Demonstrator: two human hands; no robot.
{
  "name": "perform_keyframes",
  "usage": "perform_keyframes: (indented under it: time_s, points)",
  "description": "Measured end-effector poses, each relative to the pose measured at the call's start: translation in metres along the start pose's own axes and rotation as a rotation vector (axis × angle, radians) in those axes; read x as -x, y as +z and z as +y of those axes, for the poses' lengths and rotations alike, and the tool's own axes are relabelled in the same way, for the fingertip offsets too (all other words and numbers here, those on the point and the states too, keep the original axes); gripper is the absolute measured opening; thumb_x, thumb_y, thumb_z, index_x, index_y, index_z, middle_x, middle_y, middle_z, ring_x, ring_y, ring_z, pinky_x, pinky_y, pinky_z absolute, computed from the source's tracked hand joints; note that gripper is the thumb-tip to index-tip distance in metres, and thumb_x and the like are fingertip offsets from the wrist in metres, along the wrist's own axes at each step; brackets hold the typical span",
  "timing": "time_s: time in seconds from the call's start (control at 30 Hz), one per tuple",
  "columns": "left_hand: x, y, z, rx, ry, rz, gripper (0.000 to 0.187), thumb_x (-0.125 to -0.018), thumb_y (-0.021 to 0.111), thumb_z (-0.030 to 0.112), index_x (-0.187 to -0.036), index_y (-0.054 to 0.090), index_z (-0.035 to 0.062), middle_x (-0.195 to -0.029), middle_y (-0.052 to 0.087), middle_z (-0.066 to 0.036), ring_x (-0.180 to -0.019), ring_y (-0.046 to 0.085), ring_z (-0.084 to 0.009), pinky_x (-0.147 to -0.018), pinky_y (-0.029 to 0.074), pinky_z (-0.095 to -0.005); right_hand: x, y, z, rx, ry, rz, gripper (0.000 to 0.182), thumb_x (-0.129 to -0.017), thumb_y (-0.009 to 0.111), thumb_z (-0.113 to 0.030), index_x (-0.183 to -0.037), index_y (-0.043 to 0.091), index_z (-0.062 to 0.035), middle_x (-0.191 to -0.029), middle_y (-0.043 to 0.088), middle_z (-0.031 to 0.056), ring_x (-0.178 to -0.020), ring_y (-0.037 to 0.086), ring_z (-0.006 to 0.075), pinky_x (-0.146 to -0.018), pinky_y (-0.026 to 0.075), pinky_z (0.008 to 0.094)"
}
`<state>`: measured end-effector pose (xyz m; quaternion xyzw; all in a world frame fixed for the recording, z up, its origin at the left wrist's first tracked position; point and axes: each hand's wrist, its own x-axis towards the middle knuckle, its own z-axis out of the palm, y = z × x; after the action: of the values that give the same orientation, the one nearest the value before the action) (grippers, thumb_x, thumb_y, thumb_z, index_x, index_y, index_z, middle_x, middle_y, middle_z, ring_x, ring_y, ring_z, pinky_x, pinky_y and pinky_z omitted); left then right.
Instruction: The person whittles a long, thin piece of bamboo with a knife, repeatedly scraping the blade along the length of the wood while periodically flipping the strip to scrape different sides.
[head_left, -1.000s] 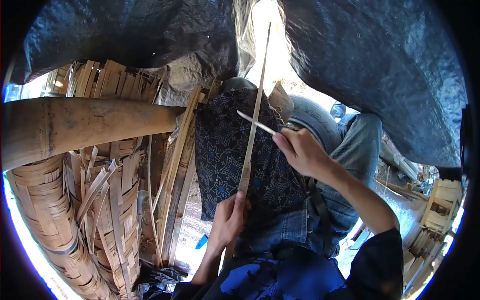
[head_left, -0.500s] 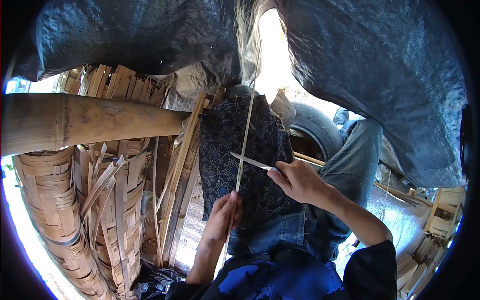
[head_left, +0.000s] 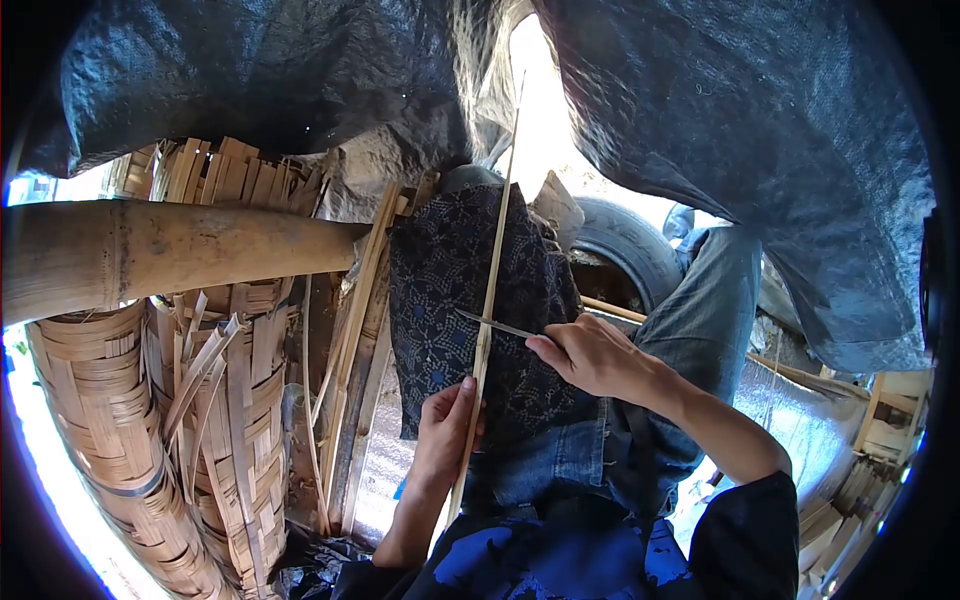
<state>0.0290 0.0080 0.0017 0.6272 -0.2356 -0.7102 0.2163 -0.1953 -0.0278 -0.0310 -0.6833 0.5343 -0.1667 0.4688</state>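
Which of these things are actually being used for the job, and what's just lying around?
In use:
- Thin pale strip, held in the left hand
- Knife, held in the right hand, blade across the strip
- Patterned cloth over the lap, beneath both

Apparently just around:
- Thick pole
- Woven basketwork
- Tyre

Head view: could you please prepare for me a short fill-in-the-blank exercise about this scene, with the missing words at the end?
The left hand grips the strip, and the right hand holds a ____.
In the picture, the tyre lies to the ____ of the cloth.
The pole extends inward from the picture's ____ edge.
Missing words: knife; right; left.
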Motion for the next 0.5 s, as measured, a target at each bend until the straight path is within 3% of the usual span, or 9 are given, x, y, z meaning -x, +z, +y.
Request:
perform_keyframes:
  time_s: [0.3, 0.5]
  points:
    - [0.001, 0.006, 0.005, -0.184, 0.020, 0.084, 0.044, -0.094, 0.051, 0.044, -0.077, 0.057, 0.0031, -0.055, 0.049, 0.001, -0.045, 0.045, -0.0062, -0.041, 0.036, -0.0208, -0.003, 0.012, 0.006, 0.231, -0.064, 0.083, 0.051, -0.095, 0.048, -0.039, -0.059, 0.053, -0.0035, -0.038, 0.047, 0.0090, -0.031, 0.050, 0.0226, -0.032, 0.040, 0.0371]
    - [0.003, 0.010, 0.009, -0.241, 0.028, 0.118, 0.044, -0.094, 0.051, 0.043, -0.076, 0.057, 0.0029, -0.055, 0.050, 0.001, -0.046, 0.047, -0.0064, -0.041, 0.037, -0.0209, -0.001, 0.007, -0.007, 0.295, 0.004, 0.037, 0.047, -0.095, 0.050, -0.037, -0.062, 0.051, -0.0035, -0.040, 0.046, 0.0089, -0.032, 0.048, 0.0223, -0.033, 0.039, 0.0362]
